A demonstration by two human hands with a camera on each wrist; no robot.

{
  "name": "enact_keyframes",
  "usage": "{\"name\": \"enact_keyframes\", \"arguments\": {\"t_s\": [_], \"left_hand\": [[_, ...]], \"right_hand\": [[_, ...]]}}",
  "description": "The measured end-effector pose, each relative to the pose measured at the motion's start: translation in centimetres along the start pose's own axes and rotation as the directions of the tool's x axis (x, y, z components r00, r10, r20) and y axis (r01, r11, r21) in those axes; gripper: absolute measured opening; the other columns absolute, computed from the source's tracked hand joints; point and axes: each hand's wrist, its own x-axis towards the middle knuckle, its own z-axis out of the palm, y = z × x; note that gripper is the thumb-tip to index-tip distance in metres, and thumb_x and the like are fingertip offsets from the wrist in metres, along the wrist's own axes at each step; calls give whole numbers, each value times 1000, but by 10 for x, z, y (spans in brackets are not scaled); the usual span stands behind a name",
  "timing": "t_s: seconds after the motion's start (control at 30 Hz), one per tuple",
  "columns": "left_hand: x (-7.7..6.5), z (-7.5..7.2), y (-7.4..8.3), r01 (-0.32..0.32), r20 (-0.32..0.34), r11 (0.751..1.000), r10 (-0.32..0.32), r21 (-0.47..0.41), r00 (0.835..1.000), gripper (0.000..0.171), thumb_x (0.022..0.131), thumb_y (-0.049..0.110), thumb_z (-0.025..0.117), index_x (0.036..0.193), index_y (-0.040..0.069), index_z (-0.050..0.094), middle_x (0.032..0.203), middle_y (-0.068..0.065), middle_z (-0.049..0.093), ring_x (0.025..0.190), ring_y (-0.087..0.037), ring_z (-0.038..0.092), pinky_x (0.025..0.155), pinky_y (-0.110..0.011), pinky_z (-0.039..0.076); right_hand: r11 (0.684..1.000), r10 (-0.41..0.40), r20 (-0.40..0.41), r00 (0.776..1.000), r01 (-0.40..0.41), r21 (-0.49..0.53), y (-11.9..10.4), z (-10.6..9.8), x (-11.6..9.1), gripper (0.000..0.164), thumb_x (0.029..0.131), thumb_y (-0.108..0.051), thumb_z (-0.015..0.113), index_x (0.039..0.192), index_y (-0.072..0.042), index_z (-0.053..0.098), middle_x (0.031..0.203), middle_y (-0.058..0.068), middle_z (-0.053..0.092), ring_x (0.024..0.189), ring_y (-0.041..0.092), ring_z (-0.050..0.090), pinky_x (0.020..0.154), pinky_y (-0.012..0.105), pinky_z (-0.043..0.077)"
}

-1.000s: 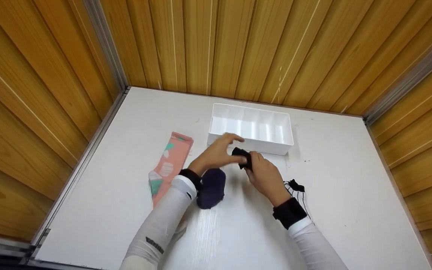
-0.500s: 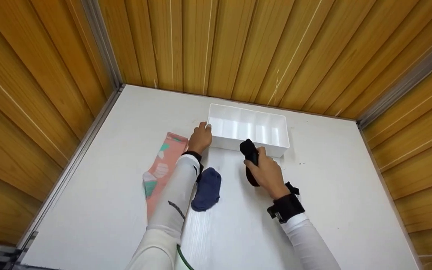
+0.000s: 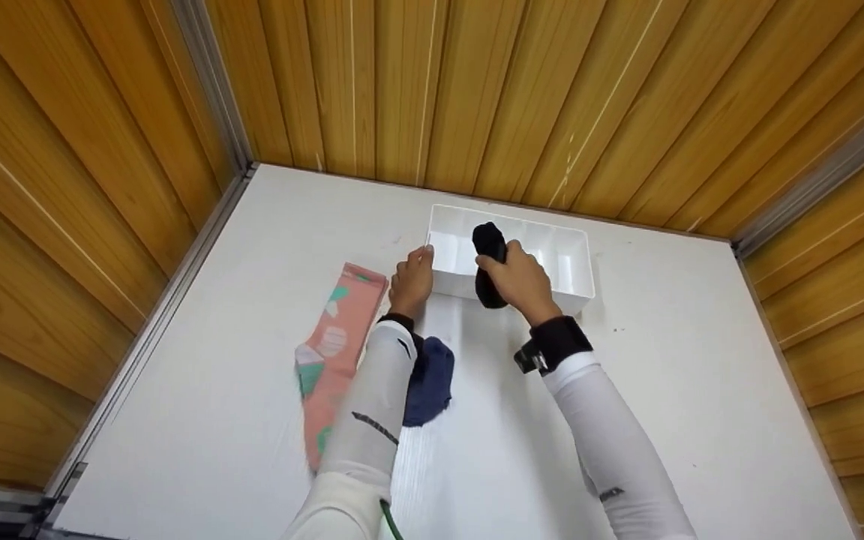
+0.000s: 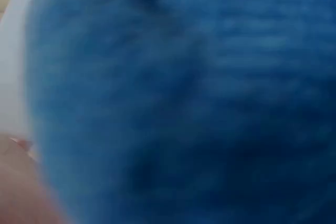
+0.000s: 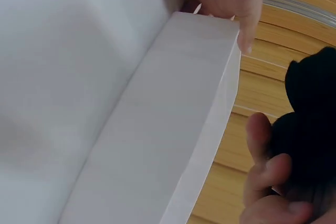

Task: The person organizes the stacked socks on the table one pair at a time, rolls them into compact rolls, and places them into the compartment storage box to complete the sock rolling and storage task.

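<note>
Now | black sock [image 3: 488, 241]: shifted forward over white box [image 3: 451, 284] | height unclear

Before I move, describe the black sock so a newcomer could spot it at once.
On the white table is a white divided box. Across its near wall in the head view, the right hand grips the black sock. Unlike the pink sock and navy sock on the table, it is held up.

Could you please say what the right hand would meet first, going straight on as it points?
Holding the black fabric sock, the right hand would probably meet the far side of the white rectangular plastic box; the hand's height is unclear, so it might instead reach the yellow-brown wooden wall.
</note>
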Motion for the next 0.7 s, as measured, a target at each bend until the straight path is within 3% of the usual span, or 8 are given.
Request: {"name": "enact_keyframes", "arguments": {"t_s": [0.13,0.27,0.4,0.53,0.7], "left_hand": [[-7,11,-2,-10,55,998,14,-66,998,61,101,66,27,152,37,43,158,-5,40,148,-32,32,119,-53,23],[-10,22,-1,-43,91,996,51,-81,995,62,101,61,26,152,32,45,159,-5,42,149,-34,33,119,-56,25],[-10,34,-2,-63,67,997,66,-54,996,54,100,56,28,133,28,60,149,-3,54,140,-34,45,110,-58,33],[-13,44,-5,-59,52,998,61,-33,997,44,98,52,31,113,25,63,138,-1,60,130,-33,52,103,-57,38],[-22,50,-6,-49,71,998,52,-37,996,47,99,51,33,128,31,64,145,1,58,136,-30,49,107,-55,37]], "right_hand": [[999,11,41,999,-12,44,-7,9,18,61,91,-49,59,126,0,51,119,23,66,109,38,65,93,50,51],[997,25,8,1000,-26,67,-5,19,31,57,92,-42,62,125,3,54,120,24,65,111,38,64,96,49,50],[998,49,-46,998,-47,52,-1,28,38,54,90,-46,65,117,0,59,113,21,69,102,37,68,86,48,53],[997,68,-110,992,-70,-15,4,39,42,52,88,-52,67,105,-3,66,103,17,73,91,35,71,75,47,53],[996,49,-209,977,-64,-64,13,49,45,52,88,-49,70,106,0,66,101,20,73,91,39,72,76,52,56]]}}
